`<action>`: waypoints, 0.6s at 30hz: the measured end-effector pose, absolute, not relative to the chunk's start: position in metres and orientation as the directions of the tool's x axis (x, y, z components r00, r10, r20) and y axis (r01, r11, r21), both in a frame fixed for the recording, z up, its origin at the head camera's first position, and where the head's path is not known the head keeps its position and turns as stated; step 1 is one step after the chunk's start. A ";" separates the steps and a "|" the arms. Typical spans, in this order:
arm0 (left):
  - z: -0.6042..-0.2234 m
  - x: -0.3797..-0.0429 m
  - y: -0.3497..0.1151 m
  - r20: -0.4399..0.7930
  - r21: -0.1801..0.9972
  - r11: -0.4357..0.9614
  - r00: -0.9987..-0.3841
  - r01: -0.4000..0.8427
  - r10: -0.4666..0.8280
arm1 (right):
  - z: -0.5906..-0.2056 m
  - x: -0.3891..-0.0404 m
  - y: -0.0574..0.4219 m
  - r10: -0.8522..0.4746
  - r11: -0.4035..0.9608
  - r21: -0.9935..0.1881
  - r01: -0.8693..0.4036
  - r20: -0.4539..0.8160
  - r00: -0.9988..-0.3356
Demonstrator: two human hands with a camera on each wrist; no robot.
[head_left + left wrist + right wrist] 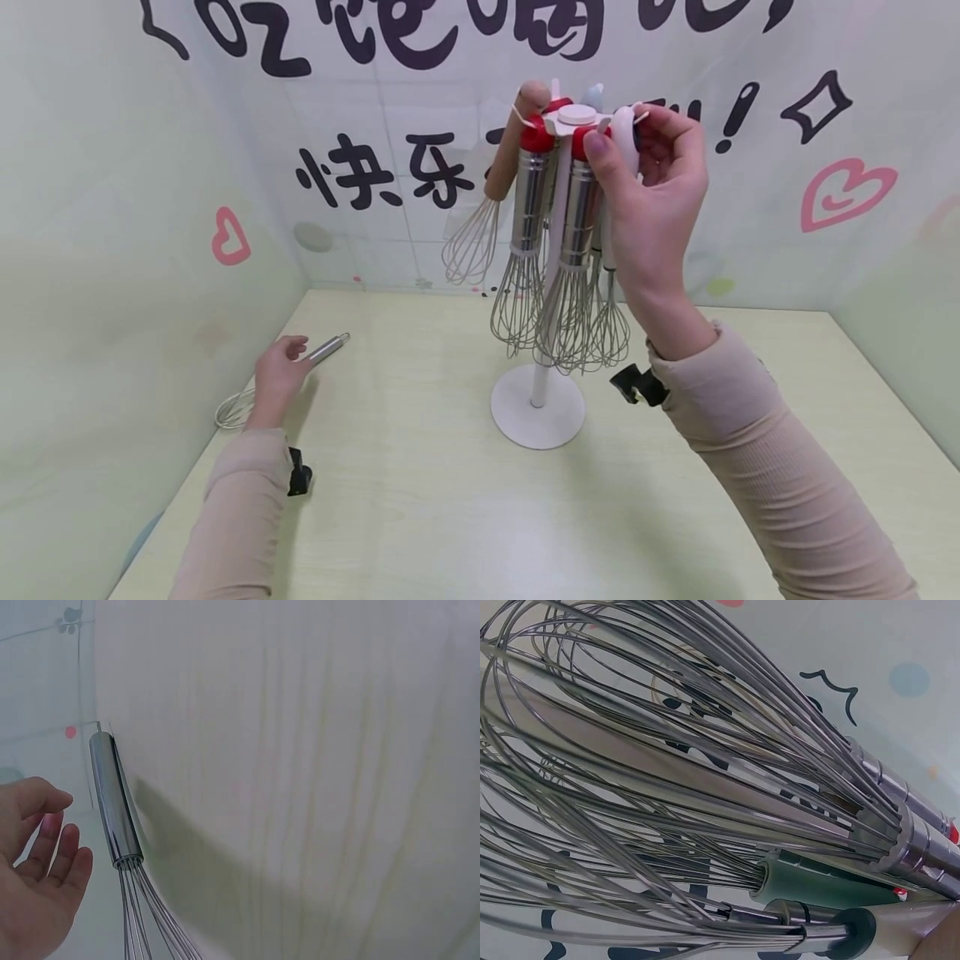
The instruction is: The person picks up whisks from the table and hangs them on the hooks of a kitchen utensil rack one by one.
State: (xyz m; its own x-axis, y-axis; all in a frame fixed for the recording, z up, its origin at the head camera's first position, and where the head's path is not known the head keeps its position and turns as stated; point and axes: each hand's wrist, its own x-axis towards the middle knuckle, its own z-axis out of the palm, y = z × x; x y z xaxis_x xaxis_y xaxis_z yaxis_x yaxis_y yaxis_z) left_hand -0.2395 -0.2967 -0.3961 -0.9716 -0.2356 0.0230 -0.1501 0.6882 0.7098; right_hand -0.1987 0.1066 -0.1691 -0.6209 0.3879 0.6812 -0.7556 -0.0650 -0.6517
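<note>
A white rack point(537, 408) with a round base stands mid-table, and several whisks point(525, 250) hang from its top hub point(576, 117). My right hand point(628, 142) is raised at the hub, thumb in front and fingers curled behind, pinching the top of a white-handled whisk point(609, 242) that hangs there. Only whisk wires point(667, 787) and handles show in the right wrist view, where the hand is hidden. My left hand point(296, 350) lies open on the table beside a loose steel whisk point(324, 348). In the left wrist view its fingers point(56, 832) are apart from the whisk's handle point(112, 799).
The pale table point(420, 500) is boxed in by light walls on the left, back and right, with black lettering and pink hearts point(843, 196) on them. The loose whisk lies close to the left wall.
</note>
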 end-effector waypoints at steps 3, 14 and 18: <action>-0.397 -0.239 -0.299 0.022 0.701 0.697 -0.972 -0.152 -0.235 | -0.169 -0.199 0.107 0.387 -0.066 -0.649 -0.758 0.683 -0.619; -0.401 -0.237 -0.305 -0.005 0.681 0.711 -0.972 -0.177 -0.236 | -0.171 -0.200 0.107 0.380 -0.060 -0.645 -0.762 0.691 -0.615; -0.401 -0.237 -0.307 -0.018 0.667 0.723 -0.974 -0.180 -0.226 | -0.171 -0.200 0.107 0.377 -0.054 -0.645 -0.762 0.694 -0.614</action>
